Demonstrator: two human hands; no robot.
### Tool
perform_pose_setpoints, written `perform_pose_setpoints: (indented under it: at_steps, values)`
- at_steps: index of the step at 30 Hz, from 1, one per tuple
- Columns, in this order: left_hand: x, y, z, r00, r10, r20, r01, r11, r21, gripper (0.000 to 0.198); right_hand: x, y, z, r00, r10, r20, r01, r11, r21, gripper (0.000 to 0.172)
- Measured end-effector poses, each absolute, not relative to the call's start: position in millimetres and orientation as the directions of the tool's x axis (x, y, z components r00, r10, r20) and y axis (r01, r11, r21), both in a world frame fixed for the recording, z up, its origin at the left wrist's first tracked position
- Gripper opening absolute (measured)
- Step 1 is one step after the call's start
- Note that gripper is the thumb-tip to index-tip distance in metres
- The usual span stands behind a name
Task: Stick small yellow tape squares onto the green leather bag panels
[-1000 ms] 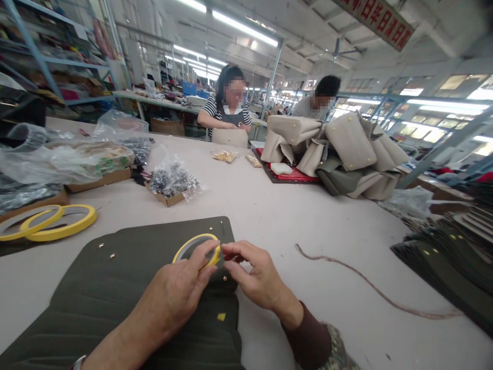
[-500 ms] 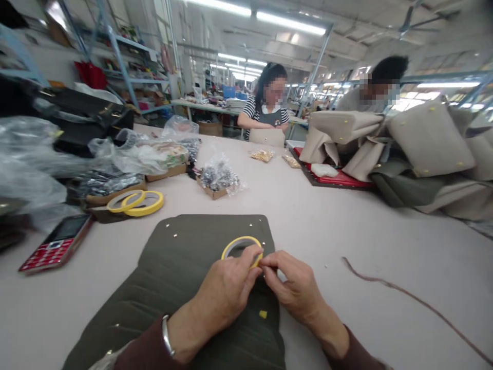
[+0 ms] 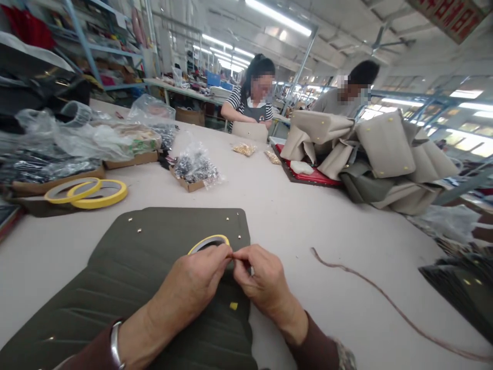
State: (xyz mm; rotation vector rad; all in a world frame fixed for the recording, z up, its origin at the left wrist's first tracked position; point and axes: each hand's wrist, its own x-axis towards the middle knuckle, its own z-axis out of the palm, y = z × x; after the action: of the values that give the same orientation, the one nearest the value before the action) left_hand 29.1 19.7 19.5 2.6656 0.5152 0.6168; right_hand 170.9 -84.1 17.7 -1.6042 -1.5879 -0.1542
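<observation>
My left hand (image 3: pixel 198 275) is closed around the near side of a roll of yellow tape (image 3: pixel 210 241), whose far rim shows above the fingers. Against its fingertips, my right hand (image 3: pixel 265 277) is pinched shut at the roll's right edge; whatever lies between those fingers is too small to make out. Both hands are over a dark green panel (image 3: pixel 165 221) with small metal studs near its corners. A small yellow piece of tape (image 3: pixel 233 306) sticks to the panel below the hands.
Two more yellow tape rolls (image 3: pixel 98 194) lie at left, near plastic-wrapped parts (image 3: pixel 194 167). Beige bag pieces (image 3: pixel 385 144) are heaped at the back right. A brown cord (image 3: pixel 370 282) crosses the table at right. Two people sit across the table.
The view has swung to the right, so the table things sit further left. My left fingers now cover more of the tape roll, and the fingertips of both hands have come together.
</observation>
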Motion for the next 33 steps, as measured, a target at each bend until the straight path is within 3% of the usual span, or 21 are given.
perform_pose_setpoints:
  at_steps: [3, 6, 8, 11, 14, 17, 21, 27, 30, 33]
  values:
    - [28, 18, 22, 0.805, 0.391, 0.446, 0.241, -0.903, 0.355, 0.027, 165, -81, 25, 0.382, 0.791, 0.479, 0.720, 0.070, -0.690, 0.015]
    - [27, 14, 24, 0.767, 0.344, 0.541, 0.188, -0.928, 0.322, 0.028, 168, -76, 26, 0.606, 0.783, 0.141, 0.335, -0.090, -0.938, 0.011]
    - [27, 12, 24, 0.791, 0.337, 0.511, 0.194, -0.930, 0.313, 0.028, 179, -75, 21, 0.650, 0.757, -0.068, 0.107, -0.179, -0.978, 0.013]
    - [28, 12, 22, 0.881, 0.379, 0.284, 0.308, -0.914, 0.265, 0.023, 196, -79, 11, 0.530, 0.800, -0.281, -0.034, -0.310, -0.950, 0.019]
    - [32, 14, 22, 0.914, 0.400, 0.063, 0.381, -0.903, 0.200, 0.019, 205, -85, 4, 0.441, 0.827, -0.350, 0.001, -0.390, -0.921, 0.016]
    - [35, 13, 24, 0.922, 0.386, -0.020, 0.383, -0.906, 0.178, 0.020, 203, -87, 1, 0.441, 0.833, -0.334, 0.103, -0.417, -0.903, 0.012]
    - [36, 13, 25, 0.928, 0.369, -0.053, 0.372, -0.909, 0.186, 0.022, 197, -87, 2, 0.406, 0.889, -0.211, 0.340, -0.361, -0.868, 0.013]
    - [34, 13, 23, 0.930, 0.362, -0.068, 0.368, -0.912, 0.182, 0.021, 190, -87, 7, 0.375, 0.924, -0.072, 0.638, -0.314, -0.703, 0.016]
    - [33, 12, 24, 0.933, 0.354, -0.059, 0.359, -0.916, 0.178, 0.020, 189, -86, 9, 0.340, 0.940, -0.042, 0.711, -0.286, -0.642, 0.015]
    - [33, 12, 25, 0.931, 0.360, -0.059, 0.365, -0.915, 0.172, 0.018, 192, -86, 10, 0.341, 0.936, -0.083, 0.664, -0.303, -0.684, 0.011]
